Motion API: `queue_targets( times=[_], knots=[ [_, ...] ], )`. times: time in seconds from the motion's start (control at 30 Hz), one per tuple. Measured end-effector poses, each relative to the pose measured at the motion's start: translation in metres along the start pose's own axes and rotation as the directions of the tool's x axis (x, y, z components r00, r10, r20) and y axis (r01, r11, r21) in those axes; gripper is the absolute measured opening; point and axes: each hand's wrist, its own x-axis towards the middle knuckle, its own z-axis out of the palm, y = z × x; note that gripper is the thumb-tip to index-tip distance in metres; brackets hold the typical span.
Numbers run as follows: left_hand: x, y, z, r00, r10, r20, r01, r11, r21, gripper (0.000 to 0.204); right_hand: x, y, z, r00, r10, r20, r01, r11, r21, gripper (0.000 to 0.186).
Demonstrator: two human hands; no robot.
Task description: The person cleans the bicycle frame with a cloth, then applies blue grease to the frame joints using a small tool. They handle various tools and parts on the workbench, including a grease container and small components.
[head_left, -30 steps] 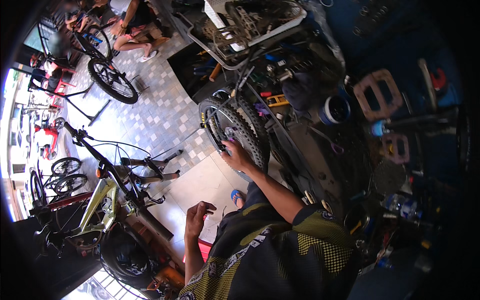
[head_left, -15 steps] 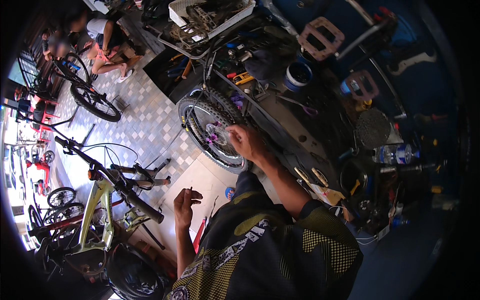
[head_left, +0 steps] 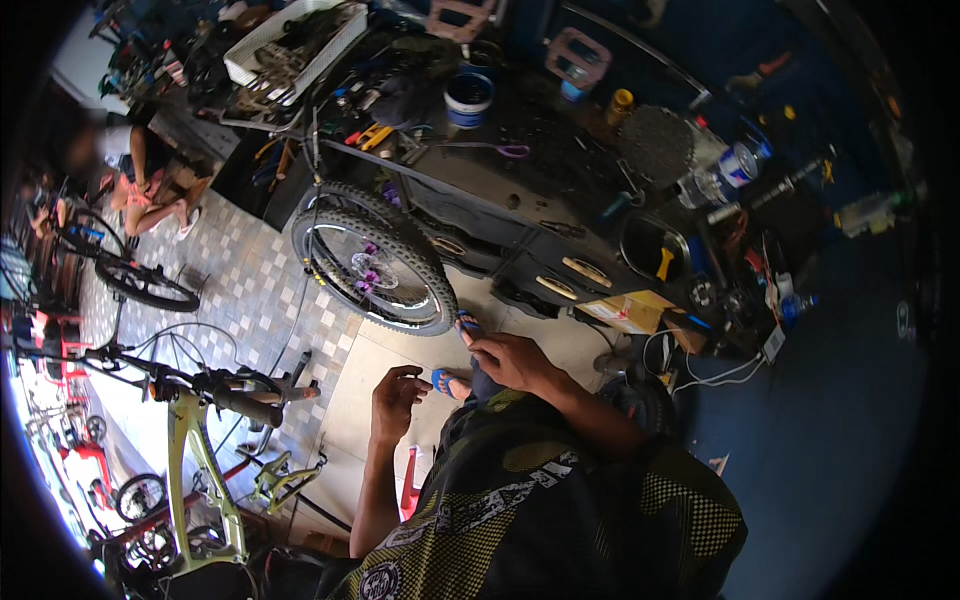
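My left hand (head_left: 396,405) is raised in front of my body, its thumb and fingers drawn together in a pinch. Whatever sits between them is too small to make out. To its right, my right hand (head_left: 514,361) is held over my leg with the fingers closed, and I cannot see what they hold, if anything. Beyond both hands, apart from them, a bicycle wheel (head_left: 432,277) with a knobby tyre, a purple hub and a disc rotor (head_left: 365,268) leans by the workbench, with another tyre behind it.
The dark workbench (head_left: 560,205) carries a blue-and-white tub (head_left: 469,98), purple-handled scissors (head_left: 513,152), a white basket of parts (head_left: 345,35) and a plastic bottle (head_left: 705,184). A yellow-green bike frame (head_left: 184,450) stands at left. Beyond it, a person (head_left: 150,185) sits low near another bicycle (head_left: 150,285).
My right hand has drawn back from the wheel's hub toward my body. My left hand stays raised and pinched. The view has turned to the right.
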Motion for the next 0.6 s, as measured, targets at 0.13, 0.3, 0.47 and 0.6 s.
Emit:
queue_targets(
  times=[0.13,0.3,0.47,0.6],
  knots=[
    [0.008,0.014,0.026,0.995,0.04,0.086,-0.048,0.995,0.083,0.033,-0.028,0.014,-0.02,0.996,0.027,-0.09,-0.03,0.999,-0.026,0.021],
    [0.02,0.031,0.062,0.992,0.051,0.116,-0.058,0.997,0.056,0.035,-0.04,0.016,-0.05,0.982,-0.003,-0.187,0.005,1.0,0.007,0.02],
    [0.039,0.035,0.115,0.974,0.063,0.218,-0.056,0.998,-0.039,0.029,-0.069,0.041,-0.082,0.973,-0.019,-0.229,0.023,1.0,0.014,0.02],
    [0.064,0.046,0.178,0.974,0.031,0.223,-0.025,0.999,-0.032,0.018,-0.101,0.078,-0.114,0.958,0.012,-0.286,0.003,0.999,0.051,0.018]
  ],
)
